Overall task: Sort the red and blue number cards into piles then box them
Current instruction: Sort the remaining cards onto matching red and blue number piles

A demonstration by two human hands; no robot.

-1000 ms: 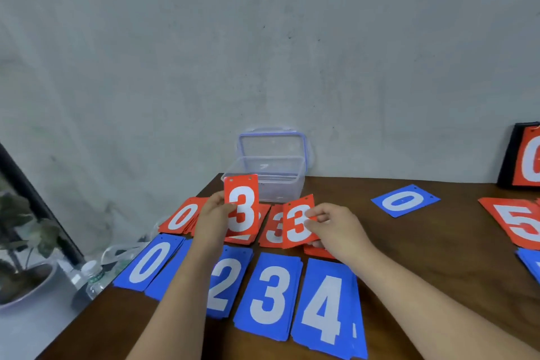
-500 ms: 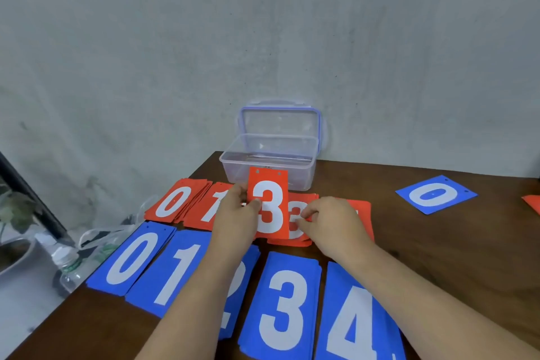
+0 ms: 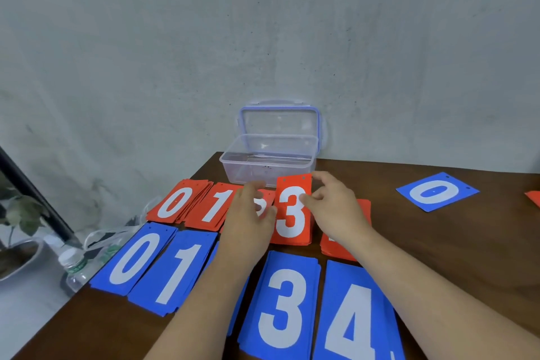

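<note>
Red piles 0 (image 3: 175, 202) and 1 (image 3: 214, 207) lie in the back row, blue piles 0 (image 3: 133, 260), 1 (image 3: 178, 269), 3 (image 3: 282, 307) and 4 (image 3: 350, 318) in front. Both hands hold a red 3 stack (image 3: 290, 213) upright on its lower edge. My left hand (image 3: 248, 219) presses its left edge and covers a red pile beneath. My right hand (image 3: 336, 210) pinches its right edge, above another red pile (image 3: 336, 248). A clear box (image 3: 267, 165) with raised lid stands behind.
A lone blue 0 card (image 3: 436, 191) lies at the right, and a red card edge (image 3: 533, 197) shows at the frame border. Off the table's left edge are a plastic bottle (image 3: 73, 269) and a potted plant (image 3: 17, 231). A grey wall closes the back.
The two red 3 cards held apart in each hand have come together into one stack between both hands, set on edge. The view shifted left, hiding the red 5 cards at the right.
</note>
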